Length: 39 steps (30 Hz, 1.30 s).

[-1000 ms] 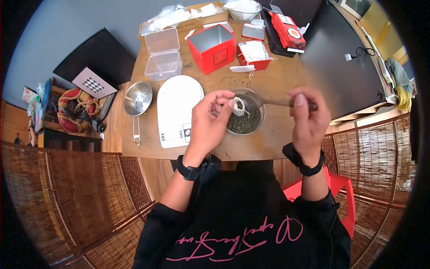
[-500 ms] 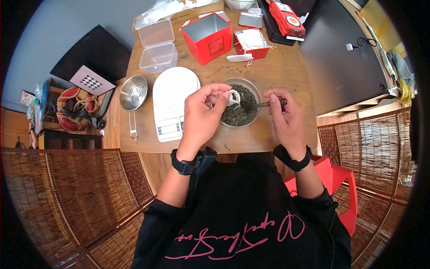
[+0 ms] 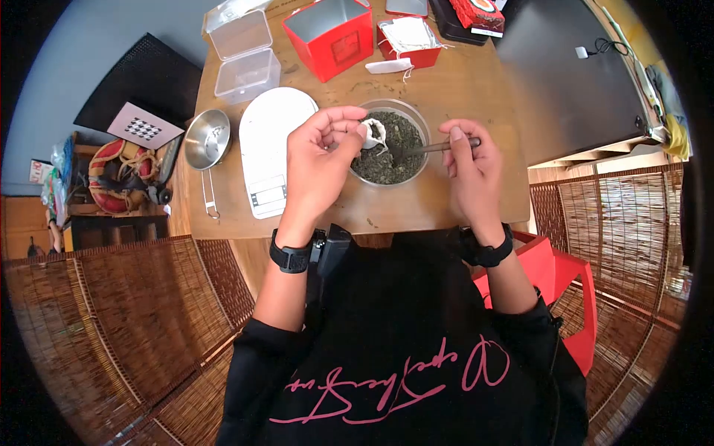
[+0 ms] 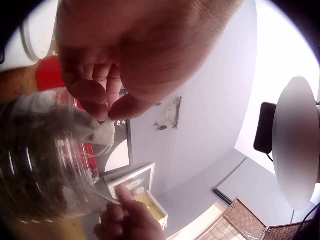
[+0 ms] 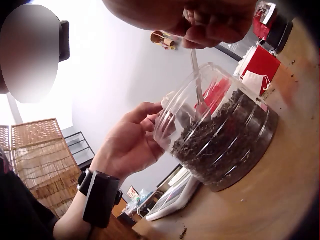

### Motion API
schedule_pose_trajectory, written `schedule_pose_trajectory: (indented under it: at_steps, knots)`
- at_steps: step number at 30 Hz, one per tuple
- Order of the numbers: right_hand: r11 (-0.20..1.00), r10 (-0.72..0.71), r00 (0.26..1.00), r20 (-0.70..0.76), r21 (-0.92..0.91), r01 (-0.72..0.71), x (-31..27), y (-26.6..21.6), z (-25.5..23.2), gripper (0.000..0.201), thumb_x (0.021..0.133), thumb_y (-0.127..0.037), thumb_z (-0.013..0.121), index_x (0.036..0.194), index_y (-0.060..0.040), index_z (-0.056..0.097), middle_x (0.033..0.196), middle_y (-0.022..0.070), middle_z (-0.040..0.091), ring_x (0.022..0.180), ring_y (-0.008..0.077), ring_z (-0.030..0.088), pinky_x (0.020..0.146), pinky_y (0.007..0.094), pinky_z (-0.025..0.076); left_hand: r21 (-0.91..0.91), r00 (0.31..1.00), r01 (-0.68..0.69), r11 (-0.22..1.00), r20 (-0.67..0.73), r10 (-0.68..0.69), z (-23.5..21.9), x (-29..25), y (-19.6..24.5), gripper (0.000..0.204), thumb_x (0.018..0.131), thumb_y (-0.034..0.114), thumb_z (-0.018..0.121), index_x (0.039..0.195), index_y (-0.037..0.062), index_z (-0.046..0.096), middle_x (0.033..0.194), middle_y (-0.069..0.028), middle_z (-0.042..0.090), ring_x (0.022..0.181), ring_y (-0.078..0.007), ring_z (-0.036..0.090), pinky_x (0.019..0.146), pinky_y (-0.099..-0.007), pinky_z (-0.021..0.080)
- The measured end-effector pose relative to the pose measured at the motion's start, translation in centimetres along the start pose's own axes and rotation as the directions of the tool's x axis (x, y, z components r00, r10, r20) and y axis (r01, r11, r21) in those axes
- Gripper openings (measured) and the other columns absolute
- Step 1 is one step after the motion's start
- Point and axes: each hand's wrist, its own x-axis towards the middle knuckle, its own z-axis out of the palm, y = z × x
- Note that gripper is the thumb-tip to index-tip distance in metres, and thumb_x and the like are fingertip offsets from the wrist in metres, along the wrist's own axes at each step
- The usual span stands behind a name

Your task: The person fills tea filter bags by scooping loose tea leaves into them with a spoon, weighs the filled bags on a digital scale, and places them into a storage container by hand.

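My left hand (image 3: pixel 320 160) pinches the edge of a small white drawstring bag (image 3: pixel 377 134) between thumb and fingertips. The bag's mouth gapes, and dark leaf bits show inside. It hangs over the left side of a clear plastic jar (image 5: pixel 172 112), which holds dried tea leaves (image 3: pixel 390 169). Across the jar, my right hand (image 3: pixel 474 167) grips a spoon (image 3: pixel 437 147) by its handle. The spoon slants over the jar's right rim, and its bowl end is down among the leaves, mostly hidden by them.
Left of the jar lie a white kitchen scale (image 3: pixel 275 134) and a steel pan (image 3: pixel 208 140) with a long handle. Behind stand an open clear box (image 3: pixel 249 74), a tall red tin (image 3: pixel 331 44) and a red box (image 3: pixel 424 58) of white bags. Leaf crumbs dot the wooden table (image 3: pixel 476 97).
The right hand has come left and lowered the spoon from beside the bag into the leaves. The left hand still pinches the bag. The head view has tilted toward the body.
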Motion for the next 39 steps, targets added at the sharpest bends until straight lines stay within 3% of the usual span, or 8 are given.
schedule_pose_trajectory:
  at_steps: [4, 12, 19, 24, 35, 39]
  knots:
    - [0.995, 0.094, 0.995, -0.017, 0.038, -0.093, 0.2, 0.4, -0.3, 0.019, 0.108, -0.019, 0.057, 0.112, -0.0049, 0.068, 0.072, -0.0044, 0.056, 0.059, 0.0017, 0.046, 0.053, 0.0192, 0.034, 0.024, 0.999, 0.029, 0.999, -0.024, -0.029, 0.0, 0.1, 0.0, 0.019, 0.095, 0.004, 0.071, 0.112, -0.0031, 0.073, 0.092, -0.0036, 0.074, 0.077, -0.0046, 0.064, 0.07, -0.0205, 0.052]
    - [0.981, 0.144, 0.987, -0.077, 0.139, -0.132, 0.9, -0.1, -1.7, 0.02, 0.107, -0.021, 0.058, 0.112, -0.0052, 0.069, 0.069, -0.0042, 0.056, 0.057, 0.0023, 0.046, 0.051, 0.019, 0.034, 0.005, 0.999, 0.007, 1.0, -0.036, -0.007, -0.2, 0.1, -0.1, 0.018, 0.097, 0.015, 0.075, 0.108, 0.001, 0.075, 0.084, 0.0014, 0.071, 0.067, -0.0037, 0.059, 0.057, -0.0198, 0.046]
    - [0.977, 0.149, 0.981, -0.128, 0.173, -0.125, 1.8, -1.6, -3.2, 0.02, 0.107, -0.02, 0.058, 0.112, -0.0045, 0.069, 0.068, -0.0046, 0.054, 0.057, 0.0032, 0.045, 0.052, 0.0199, 0.034, -0.115, 0.998, 0.036, 0.993, -0.038, -0.041, -0.3, 0.1, 0.0, 0.019, 0.096, 0.011, 0.075, 0.111, -0.0002, 0.071, 0.088, -0.0009, 0.073, 0.069, -0.0038, 0.062, 0.058, -0.0188, 0.049]
    - [0.991, 0.055, 0.99, -0.127, 0.128, -0.039, 2.9, -2.6, -4.8, 0.02, 0.107, -0.02, 0.058, 0.111, -0.0046, 0.069, 0.068, -0.0043, 0.054, 0.057, 0.0038, 0.045, 0.052, 0.0205, 0.034, -0.14, 0.998, 0.054, 0.989, 0.019, -0.052, -0.4, -0.1, 0.1, 0.026, 0.096, 0.008, 0.073, 0.12, 0.0003, 0.066, 0.093, -0.0025, 0.074, 0.071, -0.0039, 0.063, 0.057, -0.0184, 0.049]
    - [0.988, -0.03, 0.995, -0.091, 0.146, 0.043, 3.6, -4.8, -4.0, 0.019, 0.106, -0.02, 0.059, 0.111, -0.0044, 0.069, 0.068, -0.0035, 0.055, 0.056, 0.0039, 0.045, 0.051, 0.0205, 0.034, -0.079, 0.996, 0.067, 0.995, 0.067, -0.062, 0.4, -0.6, 0.5, 0.026, 0.096, 0.008, 0.072, 0.12, -0.0007, 0.066, 0.091, -0.0015, 0.073, 0.071, -0.004, 0.063, 0.056, -0.019, 0.049]
    - [0.993, -0.112, 0.992, -0.053, 0.022, 0.113, 3.4, -5.7, -3.0, 0.02, 0.107, -0.02, 0.059, 0.112, -0.0033, 0.069, 0.07, -0.0031, 0.057, 0.058, 0.0028, 0.047, 0.052, 0.0196, 0.035, -0.029, 0.996, 0.064, 0.998, 0.06, -0.062, 0.7, -0.7, 0.8, 0.028, 0.095, 0.009, 0.072, 0.12, -0.0011, 0.065, 0.09, -0.002, 0.073, 0.071, -0.0041, 0.063, 0.056, -0.0198, 0.048]
